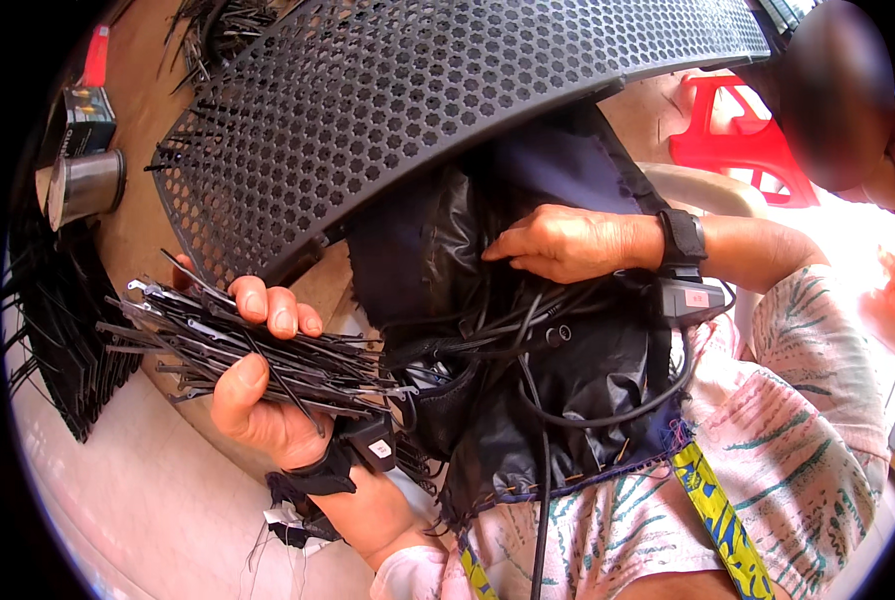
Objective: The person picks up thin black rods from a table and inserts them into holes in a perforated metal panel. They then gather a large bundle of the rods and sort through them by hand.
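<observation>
My left hand [267, 385] is wrapped round a thick bundle of thin black strips [277, 345], some with small silvery ends. The strips lie roughly sideways across the palm, with the thumb below and fingers above. Over my lap, my right hand [557, 243] has its fingers curled and pressed together, its fingertips at the black lap cloth [577, 380]. Whatever lies between those fingertips is too small or hidden to make out. Beyond both hands stretches a dark perforated plastic panel [397, 120], with several black strips stuck in its left end.
Black cables [527, 340] loop across my lap from the wrist units. At the left stand a metal can [87, 188], a dark box [89, 120] and a stack of black strips [67, 340]. A red plastic stool [737, 145] and another person [892, 165] are at the far right.
</observation>
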Demonstrator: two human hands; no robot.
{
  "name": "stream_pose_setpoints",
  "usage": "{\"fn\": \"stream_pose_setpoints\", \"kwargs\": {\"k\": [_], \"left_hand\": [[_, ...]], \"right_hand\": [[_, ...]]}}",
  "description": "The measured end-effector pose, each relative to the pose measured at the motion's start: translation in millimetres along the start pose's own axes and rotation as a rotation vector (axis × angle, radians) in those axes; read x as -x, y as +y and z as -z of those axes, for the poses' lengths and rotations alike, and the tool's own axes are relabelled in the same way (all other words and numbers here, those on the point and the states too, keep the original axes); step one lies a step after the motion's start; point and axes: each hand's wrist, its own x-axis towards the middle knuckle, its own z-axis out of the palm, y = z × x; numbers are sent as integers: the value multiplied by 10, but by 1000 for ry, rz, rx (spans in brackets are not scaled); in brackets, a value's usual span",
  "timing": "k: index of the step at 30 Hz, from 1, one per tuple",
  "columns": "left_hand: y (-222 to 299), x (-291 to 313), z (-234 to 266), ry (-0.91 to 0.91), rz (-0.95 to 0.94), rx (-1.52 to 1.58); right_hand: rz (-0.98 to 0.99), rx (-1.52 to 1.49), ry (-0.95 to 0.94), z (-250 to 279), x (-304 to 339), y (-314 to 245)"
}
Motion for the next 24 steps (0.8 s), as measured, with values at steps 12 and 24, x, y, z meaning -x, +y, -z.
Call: {"fn": "stream_pose_setpoints", "kwargs": {"k": [12, 24], "left_hand": [[-81, -3, -12, -139, 0, -18], [-106, 129, -29, -124, -19, -25]], "right_hand": [[94, 233, 169, 95, -151, 56], [355, 806, 409, -279, -529, 59]]}}
